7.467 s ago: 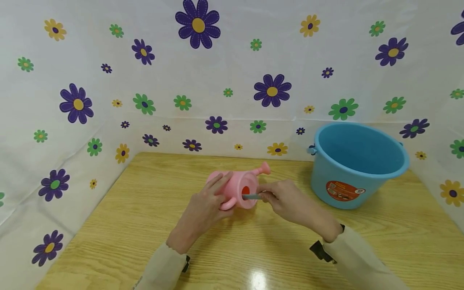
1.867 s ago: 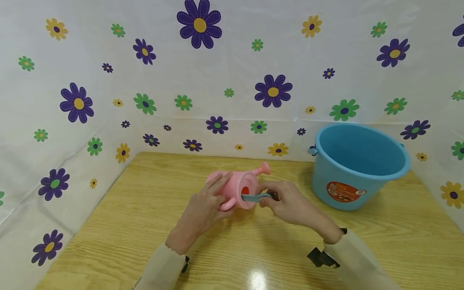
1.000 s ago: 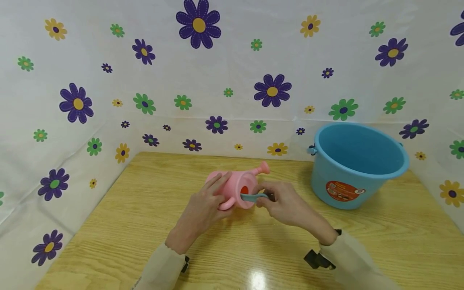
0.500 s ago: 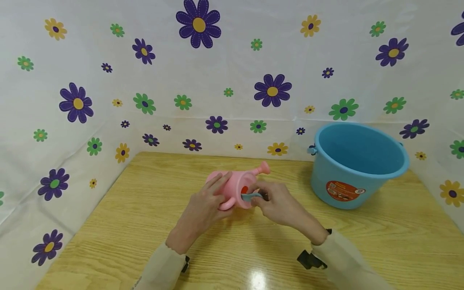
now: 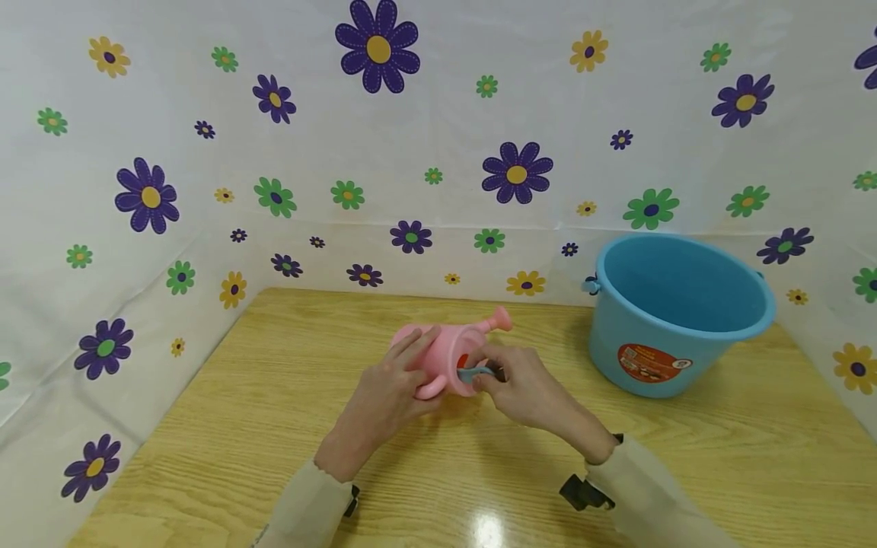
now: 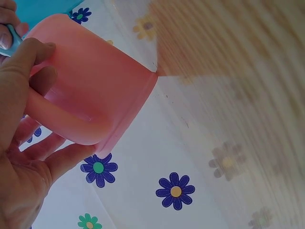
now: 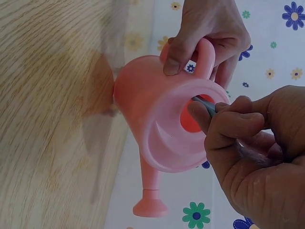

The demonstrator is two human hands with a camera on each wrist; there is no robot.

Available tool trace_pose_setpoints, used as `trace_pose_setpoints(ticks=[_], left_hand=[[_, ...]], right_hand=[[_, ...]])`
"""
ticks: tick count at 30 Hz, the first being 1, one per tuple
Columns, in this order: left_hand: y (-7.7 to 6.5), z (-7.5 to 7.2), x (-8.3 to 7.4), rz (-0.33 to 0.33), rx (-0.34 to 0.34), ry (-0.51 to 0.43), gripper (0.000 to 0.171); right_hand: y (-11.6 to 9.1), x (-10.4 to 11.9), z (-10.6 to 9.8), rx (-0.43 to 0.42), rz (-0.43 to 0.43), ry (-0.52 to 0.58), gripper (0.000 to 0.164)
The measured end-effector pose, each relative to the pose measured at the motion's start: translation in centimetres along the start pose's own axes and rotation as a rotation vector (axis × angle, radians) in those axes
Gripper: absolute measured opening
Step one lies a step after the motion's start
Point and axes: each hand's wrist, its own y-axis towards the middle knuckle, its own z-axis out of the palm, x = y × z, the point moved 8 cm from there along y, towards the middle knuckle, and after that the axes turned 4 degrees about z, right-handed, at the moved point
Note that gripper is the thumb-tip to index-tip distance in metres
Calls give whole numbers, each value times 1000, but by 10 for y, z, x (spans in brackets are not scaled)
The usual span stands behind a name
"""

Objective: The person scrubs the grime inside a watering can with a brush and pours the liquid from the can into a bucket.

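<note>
Pink watering can (image 5: 445,344): centre of head view, tilted sideways against desk (image 5: 315,358) | axis left to right, mouth (image 7: 164,136) facing the nearer right hand (image 5: 521,383), which pinches a blue-grey tool (image 5: 471,374) inside | left hand (image 5: 385,390) grips around handle (image 5: 431,388)

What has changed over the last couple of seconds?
The right hand, gripping the blue tool, has moved left toward the pink watering can, so less of the tool shows outside it. Nothing was newly grasped or released. Unchanged: the left hand's grip on the can; the blue bucket.
</note>
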Motion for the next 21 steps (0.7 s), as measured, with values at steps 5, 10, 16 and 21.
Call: trace_pose_setpoints(ticks=[5,10,16,21], left_hand=[[0,1,1,-3,10,-3,35],[-1,0,2,-7,4,-11,36],[-2,-1,2,-11,-1,-33,37],[-1,0,2,-24,12,-46,34]], right_hand=[[-1,-1,-2,12,27,-3,14],[-3,-2,-4,27,36,14,14],[-8,-4,-11,27,33,25,16],[-12,-7,-18,35,53,36,19]])
